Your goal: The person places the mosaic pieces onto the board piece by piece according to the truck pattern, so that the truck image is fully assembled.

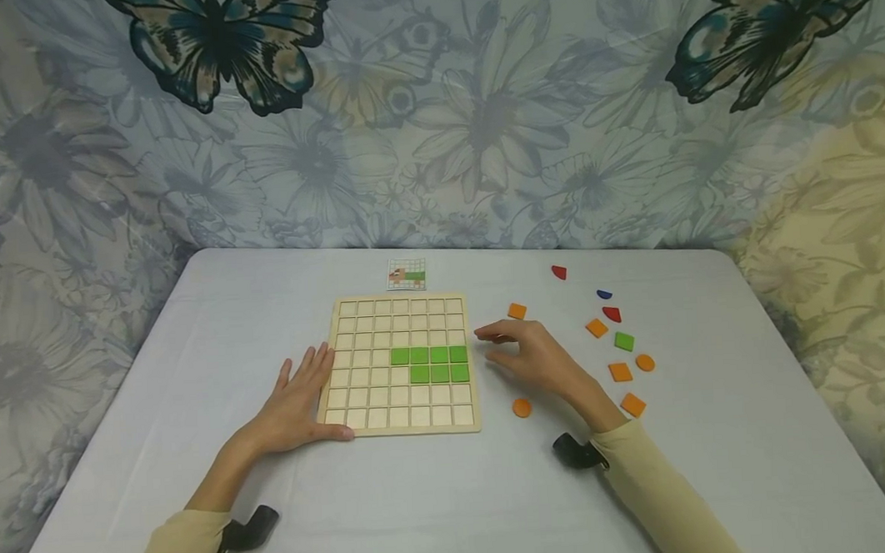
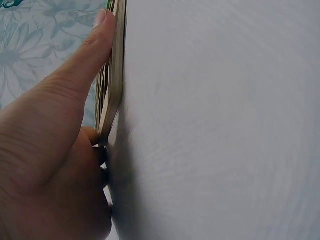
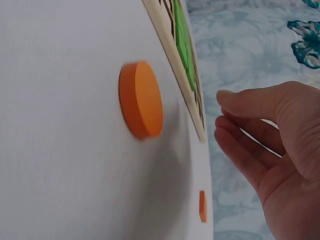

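Note:
A light wooden grid board (image 1: 359, 398) lies on the white table, with several green square tiles (image 1: 440, 364) set in two adjoining rows at its right side. My left hand (image 1: 292, 414) is spread at the board's lower left corner, fingertips at the left edge and thumb along the front edge. In the left wrist view the thumb (image 2: 95, 45) lies against the board's rim (image 2: 117, 65). My right hand (image 1: 529, 355) hovers just right of the board, fingers loosely bent, nothing between thumb and fingertips. Close by it lie an orange square (image 1: 517, 311) and an orange disc (image 1: 522, 408).
A small picture card (image 1: 406, 275) lies behind the board. Farther right are scattered more orange squares (image 1: 620, 372), another orange disc (image 1: 646, 363), a green square (image 1: 624, 341), red pieces (image 1: 559, 272) and a blue piece (image 1: 604, 295). A patterned cloth (image 1: 435, 143) hangs behind the table.

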`<action>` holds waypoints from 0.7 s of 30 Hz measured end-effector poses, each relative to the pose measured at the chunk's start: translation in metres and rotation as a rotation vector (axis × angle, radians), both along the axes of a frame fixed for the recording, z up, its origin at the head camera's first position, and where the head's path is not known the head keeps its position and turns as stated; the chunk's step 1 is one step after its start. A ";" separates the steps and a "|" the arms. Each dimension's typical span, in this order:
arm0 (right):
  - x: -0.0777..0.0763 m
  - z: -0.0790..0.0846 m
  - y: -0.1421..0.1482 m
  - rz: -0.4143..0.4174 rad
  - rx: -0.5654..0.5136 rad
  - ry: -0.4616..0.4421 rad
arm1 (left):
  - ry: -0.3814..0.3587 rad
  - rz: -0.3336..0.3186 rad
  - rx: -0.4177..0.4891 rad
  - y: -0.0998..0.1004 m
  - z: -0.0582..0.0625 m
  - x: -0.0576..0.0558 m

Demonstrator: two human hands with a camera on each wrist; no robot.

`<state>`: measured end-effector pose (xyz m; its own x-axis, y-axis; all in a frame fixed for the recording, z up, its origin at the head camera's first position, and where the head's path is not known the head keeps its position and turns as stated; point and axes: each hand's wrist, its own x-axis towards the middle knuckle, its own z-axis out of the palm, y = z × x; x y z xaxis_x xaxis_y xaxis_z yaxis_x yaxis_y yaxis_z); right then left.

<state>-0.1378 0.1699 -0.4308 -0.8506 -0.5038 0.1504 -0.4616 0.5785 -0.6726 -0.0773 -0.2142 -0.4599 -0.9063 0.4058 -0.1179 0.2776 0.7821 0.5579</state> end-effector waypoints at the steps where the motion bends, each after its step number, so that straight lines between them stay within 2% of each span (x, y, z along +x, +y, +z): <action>1: 0.000 0.000 0.003 -0.006 0.004 0.009 | 0.000 0.000 -0.001 0.000 0.000 0.000; 9: 0.000 -0.003 0.023 -0.082 0.021 -0.009 | 0.004 -0.005 -0.003 0.000 -0.001 0.000; 21: 0.001 0.000 0.048 -0.135 0.041 -0.009 | 0.007 -0.006 -0.009 0.000 -0.001 0.000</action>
<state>-0.1368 0.2174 -0.4307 -0.9123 -0.3904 0.1236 -0.3716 0.6622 -0.6508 -0.0775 -0.2144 -0.4611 -0.9047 0.4102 -0.1150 0.2863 0.7852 0.5491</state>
